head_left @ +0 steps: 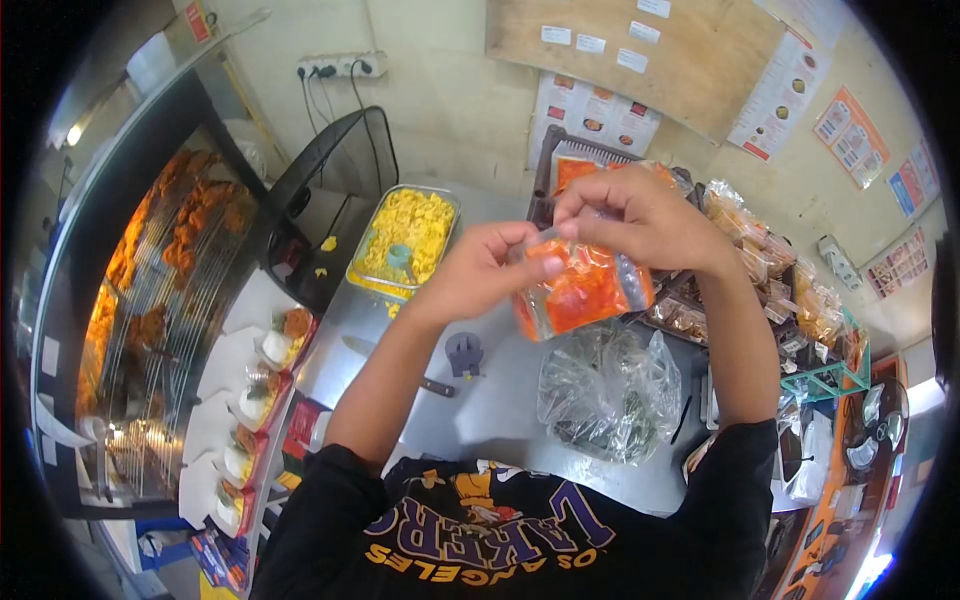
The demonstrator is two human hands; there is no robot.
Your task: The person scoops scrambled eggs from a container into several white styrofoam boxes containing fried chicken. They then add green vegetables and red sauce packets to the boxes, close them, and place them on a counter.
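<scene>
Both my hands are raised over the metal counter [490, 425], gripping a clear plastic bag of orange-red sauce or food [585, 290] by its top edge. My left hand [472, 270] pinches the bag's left upper corner, its thumb along the edge. Fingers of my right hand [640, 222] are curled together on the same edge, farther right. Below the bag lies a larger clear plastic bag [612, 385] with dark green contents. A small grey plastic piece [463, 354] and a knife [437, 387] rest below my left hand.
Yellow scrambled-egg-like food fills a tray [457, 213] with a small green cup [400, 256]. A dark crate [548, 160] holds orange-red packs. Bagged snacks [745, 225] stand right. At left are open white food boxes [215, 405] and a lit display case [65, 350] of fried food.
</scene>
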